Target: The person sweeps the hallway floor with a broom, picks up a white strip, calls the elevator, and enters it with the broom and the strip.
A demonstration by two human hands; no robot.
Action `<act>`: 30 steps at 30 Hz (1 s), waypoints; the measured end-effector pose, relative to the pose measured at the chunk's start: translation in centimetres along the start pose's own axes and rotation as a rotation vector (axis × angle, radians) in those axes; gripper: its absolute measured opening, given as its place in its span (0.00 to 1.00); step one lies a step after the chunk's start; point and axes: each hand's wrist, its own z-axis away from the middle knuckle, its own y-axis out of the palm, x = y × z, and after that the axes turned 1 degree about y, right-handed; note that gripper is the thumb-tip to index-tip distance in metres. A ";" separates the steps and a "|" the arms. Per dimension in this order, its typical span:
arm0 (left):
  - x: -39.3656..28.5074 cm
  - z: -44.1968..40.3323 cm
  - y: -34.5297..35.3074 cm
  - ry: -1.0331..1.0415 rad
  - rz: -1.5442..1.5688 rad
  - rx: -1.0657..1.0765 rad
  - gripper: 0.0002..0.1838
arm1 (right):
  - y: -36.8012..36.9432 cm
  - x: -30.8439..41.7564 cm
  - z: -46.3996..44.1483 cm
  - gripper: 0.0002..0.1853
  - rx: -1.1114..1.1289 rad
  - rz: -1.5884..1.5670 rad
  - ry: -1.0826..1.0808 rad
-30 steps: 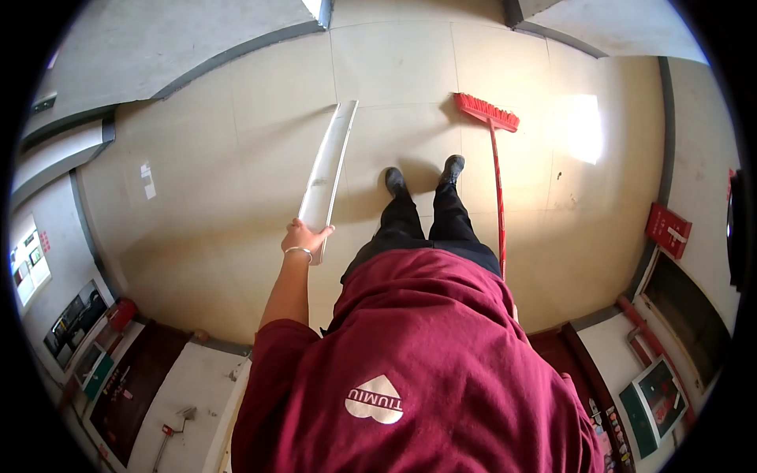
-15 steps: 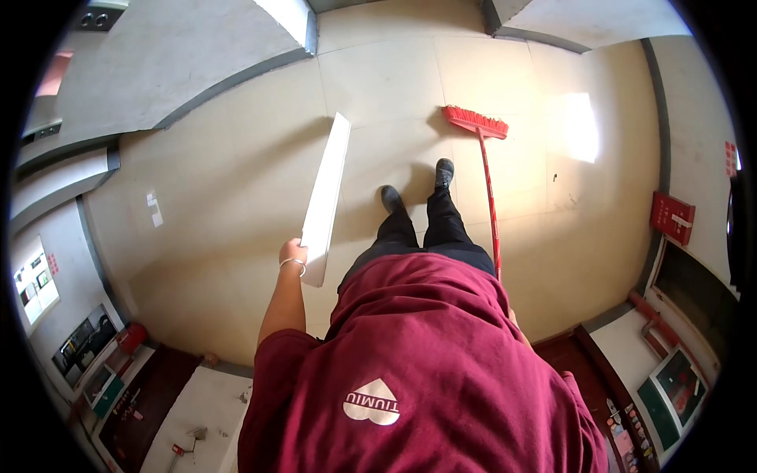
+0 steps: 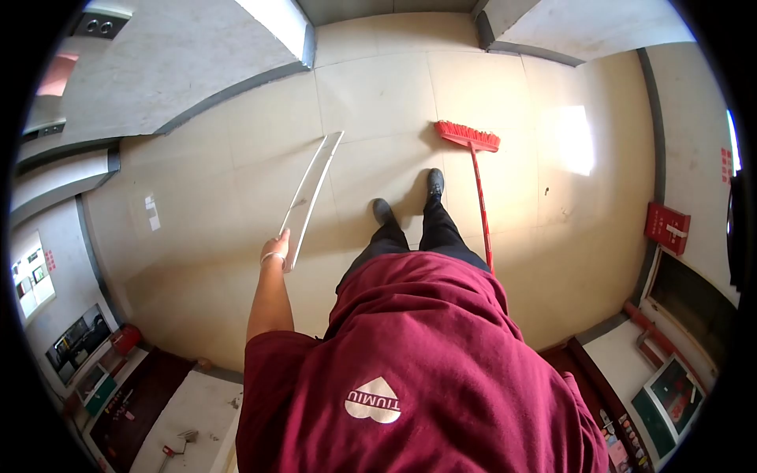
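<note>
A long, narrow white piece with thin raised edges (image 3: pixel 315 201) hangs over the floor at my left side, turned almost edge-on. My left hand (image 3: pixel 276 246) is closed around its near end; a light bracelet circles that wrist. To the right of my legs, a red broom (image 3: pixel 467 137) rests bristle head outward on the floor. Its red handle runs back toward my right hip and disappears behind my maroon shirt (image 3: pixel 410 339). My right hand is hidden by the shirt, so its hold on the handle cannot be seen.
My shoes (image 3: pixel 435 183) stand on pale floor tiles (image 3: pixel 378 94). Walls with grey skirting curve around both sides. A red box (image 3: pixel 667 228) sits by the right wall. A small dark speck (image 3: pixel 546 191) lies on the tiles at right.
The white piece has rotated from its broad face to nearly edge-on, and my left hand has shifted slightly left and up. The broom and shoes appear slightly lower and further left.
</note>
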 end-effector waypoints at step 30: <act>-3.2 6.6 -1.5 0.018 0.161 0.230 0.26 | -0.3 50.9 -14.0 0.13 -0.328 0.722 -0.439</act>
